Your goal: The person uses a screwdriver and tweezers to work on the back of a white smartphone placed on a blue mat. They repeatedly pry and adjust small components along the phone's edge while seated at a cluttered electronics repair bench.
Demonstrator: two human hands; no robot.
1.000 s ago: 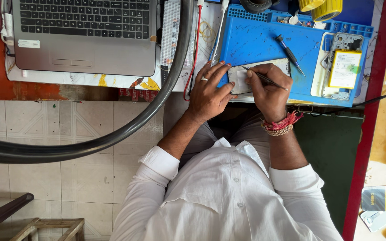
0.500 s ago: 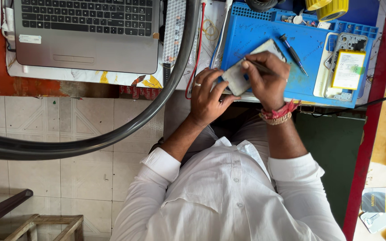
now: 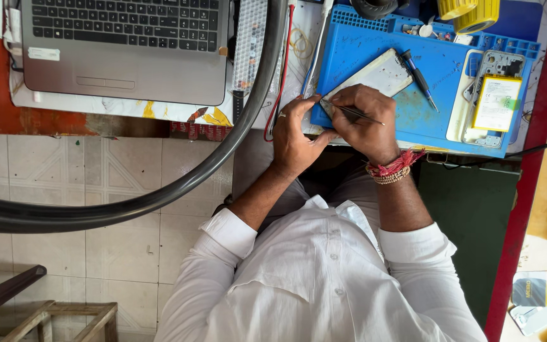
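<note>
A grey phone panel (image 3: 378, 76) lies tilted on the blue work mat (image 3: 441, 120). My left hand (image 3: 295, 136) grips the panel's near corner at the mat's front edge. My right hand (image 3: 365, 120) holds thin metal tweezers (image 3: 352, 112), with their tip at that same corner. A red thread band and a bead bracelet circle my right wrist (image 3: 394, 170).
A blue-handled screwdriver (image 3: 419, 79) lies on the mat beside the panel. An opened phone body with a battery (image 3: 495, 101) rests at the mat's right. A grey laptop (image 3: 125, 47) is at the left. A thick black hose (image 3: 210, 164) curves past. Yellow tape rolls (image 3: 473, 12) stand at the back.
The panel was lifted in both hands half a second ago; now it lies farther back on the mat, and my hands work at its near corner.
</note>
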